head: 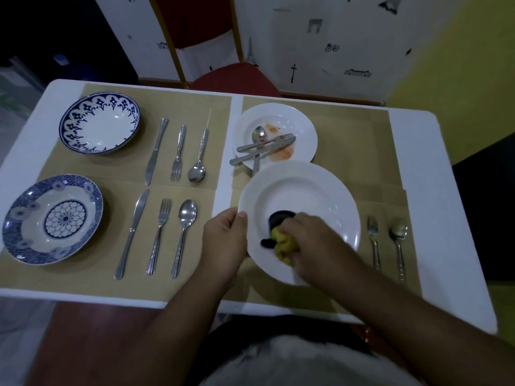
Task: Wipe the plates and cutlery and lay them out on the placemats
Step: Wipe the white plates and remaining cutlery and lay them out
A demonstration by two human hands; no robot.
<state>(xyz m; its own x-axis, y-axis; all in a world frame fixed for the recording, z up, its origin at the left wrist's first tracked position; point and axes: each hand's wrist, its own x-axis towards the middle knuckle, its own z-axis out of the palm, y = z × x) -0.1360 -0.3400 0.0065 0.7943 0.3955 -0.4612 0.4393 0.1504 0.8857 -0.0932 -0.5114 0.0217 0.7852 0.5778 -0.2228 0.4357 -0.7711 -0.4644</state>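
Observation:
My left hand (223,240) grips the left rim of a large white plate (309,190), which is held tilted over the near right placemat (412,263). My right hand (306,235) presses a yellow and black cloth (281,242) against the plate's inside. Behind it, a second white plate (301,121) with orange smears carries a spoon, a fork and a knife (262,150). A fork (373,240) and a spoon (399,240) lie to the right of the held plate. On the left placemats sit two blue-patterned plates (99,122) (53,218), each with a knife, fork and spoon beside it.
The white table (446,190) ends close to my body at the front. A red chair (237,76) stands behind the far edge. A thin toothpick (208,118) lies on the far left placemat (184,101).

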